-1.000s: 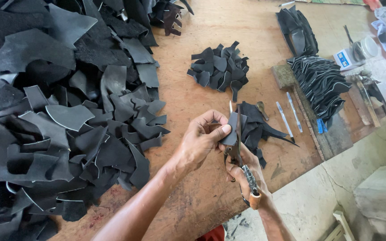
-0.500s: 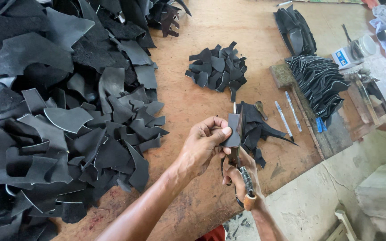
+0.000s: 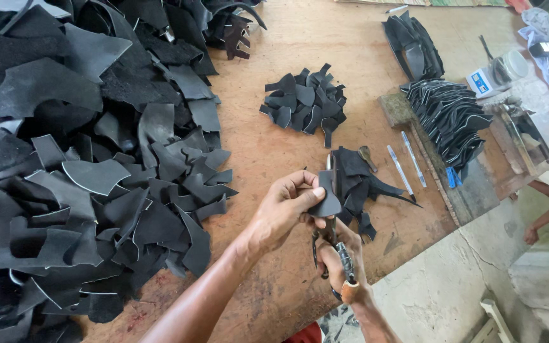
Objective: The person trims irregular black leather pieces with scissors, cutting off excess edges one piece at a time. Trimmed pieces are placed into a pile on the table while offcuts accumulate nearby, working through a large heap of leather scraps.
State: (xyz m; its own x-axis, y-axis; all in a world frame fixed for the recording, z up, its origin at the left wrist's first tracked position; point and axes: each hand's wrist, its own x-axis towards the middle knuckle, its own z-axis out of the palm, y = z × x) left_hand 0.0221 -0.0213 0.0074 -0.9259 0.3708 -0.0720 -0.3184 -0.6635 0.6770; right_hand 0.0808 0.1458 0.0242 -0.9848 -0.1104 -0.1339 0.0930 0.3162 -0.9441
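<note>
Both hands meet just above the table's near edge. Left hand point(image 3: 284, 213) pinches a small dark leather piece point(image 3: 326, 202) between thumb and fingertips, holding it upright; right hand point(image 3: 340, 260), directly at six o'clock from it, is closed around the handles of a pair of scissors point(image 3: 337, 244) whose blades rise into the piece's lower edge. By the look of it, the trimming cut is under way. Finishing that cut seems to call for a steady pinch, with the piece turned to feed the blades along its outline.

Matte and charcoal-black, the held piece has a rounded lower corner and looks thin and limp.

At twelve o'clock from the hands lies a small pile of cut shapes point(image 3: 304, 103) on the bare wooden table point(image 3: 357, 57); a few more scraps point(image 3: 358, 184) sit just at two o'clock. A broad heap of raw offcuts point(image 3: 77, 165) fills the nine o'clock side. Two pens point(image 3: 408, 168) lie at three o'clock, near a stack of ribbed black strips point(image 3: 449, 117).
</note>
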